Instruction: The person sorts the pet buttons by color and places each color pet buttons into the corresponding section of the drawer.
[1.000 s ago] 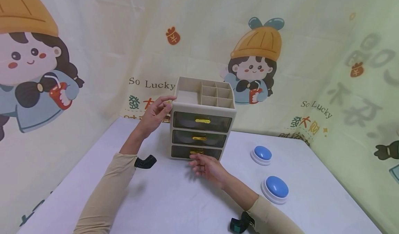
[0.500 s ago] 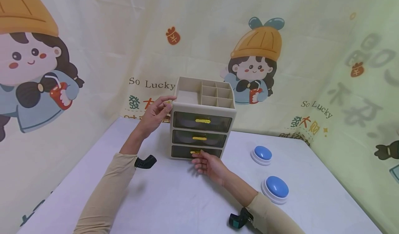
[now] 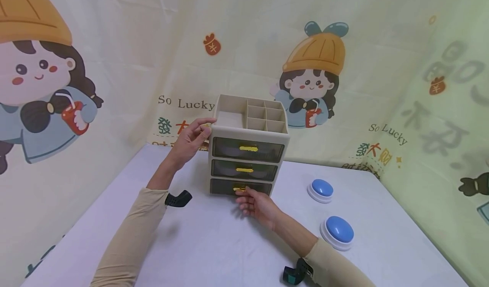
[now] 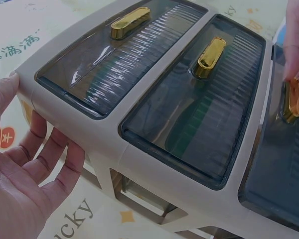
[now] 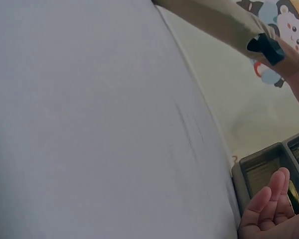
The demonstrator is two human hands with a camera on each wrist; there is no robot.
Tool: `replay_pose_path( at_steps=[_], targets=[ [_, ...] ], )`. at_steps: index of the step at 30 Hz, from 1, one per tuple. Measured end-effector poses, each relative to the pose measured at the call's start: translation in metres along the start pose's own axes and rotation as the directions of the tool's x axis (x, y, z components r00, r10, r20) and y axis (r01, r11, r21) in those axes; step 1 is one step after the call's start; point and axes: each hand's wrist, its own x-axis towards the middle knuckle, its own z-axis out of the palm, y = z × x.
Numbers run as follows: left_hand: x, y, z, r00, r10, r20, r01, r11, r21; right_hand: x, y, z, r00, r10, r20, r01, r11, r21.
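Your right hand point(image 3: 257, 204) pinches the bottom drawer's gold handle point(image 4: 292, 102) on the three-drawer organizer point(image 3: 244, 160) at twelve; your relaxed left hand point(image 3: 188, 142) rests at its ten o'clock edge. Light brace: hard pull could tip it.

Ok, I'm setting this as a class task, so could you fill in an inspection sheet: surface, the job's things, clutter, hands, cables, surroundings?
Surface: white table.
Job's things: beige organizer, upright; top drawer and middle drawer closed.
Clutter: farther blue button and nearer blue button, right of the organizer.
Left hand: touches the organizer's upper left side.
Right hand: pinches the bottom gold handle.
Cables: nothing seen.
Surroundings: cartoon-printed backdrop.
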Motion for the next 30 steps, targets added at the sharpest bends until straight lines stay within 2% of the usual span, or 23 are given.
replay_pose_path(
  at_steps=[22,30],
  targets=[
    [0.0,0.0,0.0,1.0,0.002,0.006,-0.002,1.0,-0.003,-0.054,0.005,0.01,0.993,0.097,0.068,-0.095,0.995,-0.039],
    [-0.001,0.001,0.0,1.0,0.008,0.011,-0.008,1.0,-0.004,-0.068,0.013,0.017,0.992,0.104,0.077,-0.101,0.994,-0.039]
  ],
)
